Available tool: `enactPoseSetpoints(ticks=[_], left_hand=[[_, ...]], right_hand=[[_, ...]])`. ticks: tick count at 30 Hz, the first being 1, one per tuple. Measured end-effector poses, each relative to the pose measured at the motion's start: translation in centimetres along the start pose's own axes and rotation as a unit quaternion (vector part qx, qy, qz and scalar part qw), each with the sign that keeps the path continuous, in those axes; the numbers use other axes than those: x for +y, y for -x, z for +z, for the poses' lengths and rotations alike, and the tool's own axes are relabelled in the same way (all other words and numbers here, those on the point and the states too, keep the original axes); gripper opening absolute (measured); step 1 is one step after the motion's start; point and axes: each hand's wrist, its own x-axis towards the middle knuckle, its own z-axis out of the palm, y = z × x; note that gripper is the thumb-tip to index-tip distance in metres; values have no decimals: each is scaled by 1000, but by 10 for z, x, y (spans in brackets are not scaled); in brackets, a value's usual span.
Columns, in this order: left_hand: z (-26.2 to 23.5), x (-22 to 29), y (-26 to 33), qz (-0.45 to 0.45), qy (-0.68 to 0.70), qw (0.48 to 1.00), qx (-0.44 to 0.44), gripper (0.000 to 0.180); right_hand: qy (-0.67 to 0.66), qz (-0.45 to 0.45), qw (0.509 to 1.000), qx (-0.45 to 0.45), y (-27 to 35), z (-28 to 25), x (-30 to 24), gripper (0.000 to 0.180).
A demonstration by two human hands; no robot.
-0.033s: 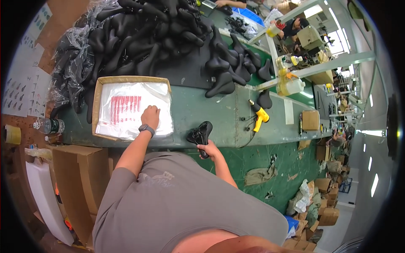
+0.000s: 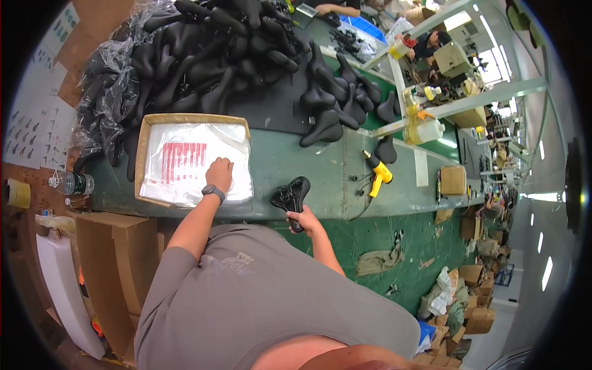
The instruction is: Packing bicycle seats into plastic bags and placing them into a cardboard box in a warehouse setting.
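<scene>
My left hand [image 2: 219, 175], with a dark watch on its wrist, rests on a stack of clear plastic bags [image 2: 179, 135] with red print. Its fingers are curled together against the top bag near the stack's right side; their tips are partly hidden. An open cardboard box [image 2: 143, 148] holds the stack. Over the bench's front edge, my right hand [image 2: 302, 219] grips a black bicycle saddle [image 2: 288, 195] by its narrow nose. The saddle's wide end points away from me, and its underside appears to face up.
Black saddles [image 2: 185, 55] lie heaped at the back of the green workbench [image 2: 308, 161], beside crumpled clear plastic [image 2: 105, 92]. A yellow heat gun [image 2: 380, 174] with a cord lies to the right. Cardboard [image 2: 114, 246] stands at lower left. A co-worker's arm [image 2: 339, 8] shows at the far end.
The view has shifted very slightly. The saddle in my right hand has moved a little to the left; my left hand stays on the bags.
</scene>
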Motion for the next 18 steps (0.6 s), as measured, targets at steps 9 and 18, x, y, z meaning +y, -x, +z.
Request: enactPoseSetpoints(ticks=[9, 18], left_hand=[[-12, -11, -14, -42, 79, 992, -90, 26], [-53, -77, 8, -127, 182, 969, 110, 20]], right_hand=[[-116, -261, 957, -55, 32, 65, -101, 53], [329, -443, 834, -9, -23, 164, -114, 96]])
